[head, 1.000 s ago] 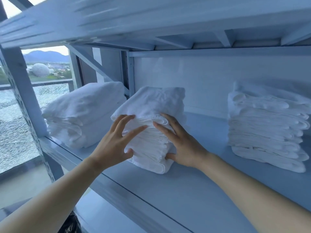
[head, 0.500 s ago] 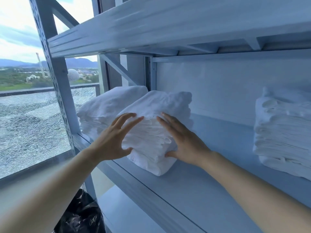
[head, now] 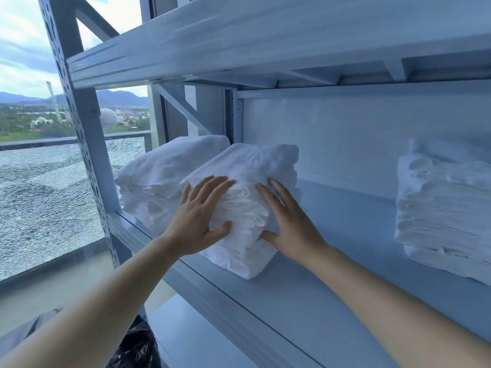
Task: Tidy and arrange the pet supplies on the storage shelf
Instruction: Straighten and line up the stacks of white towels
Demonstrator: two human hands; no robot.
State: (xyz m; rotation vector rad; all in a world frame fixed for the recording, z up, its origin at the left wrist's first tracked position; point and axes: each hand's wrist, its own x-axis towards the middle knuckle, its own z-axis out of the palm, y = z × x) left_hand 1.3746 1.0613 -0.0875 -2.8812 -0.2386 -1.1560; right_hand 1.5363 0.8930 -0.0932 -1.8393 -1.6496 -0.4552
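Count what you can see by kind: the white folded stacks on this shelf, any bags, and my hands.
White folded cloth stacks on the shelf: 3 (left stack, middle stack, right stack)
Black plastic bag, below the shelf: 1
Hands, both flat against the middle stack: 2 (left hand, right hand)
Total: 6

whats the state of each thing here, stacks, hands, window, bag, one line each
middle stack, folded, skewed, corner toward the shelf front
left stack, folded, at the shelf's left end
right stack, folded, standing apart
left hand, open, fingers flat on middle stack
right hand, open, fingers flat on middle stack
window pane, cracked all over
black bag, crumpled, below the shelf
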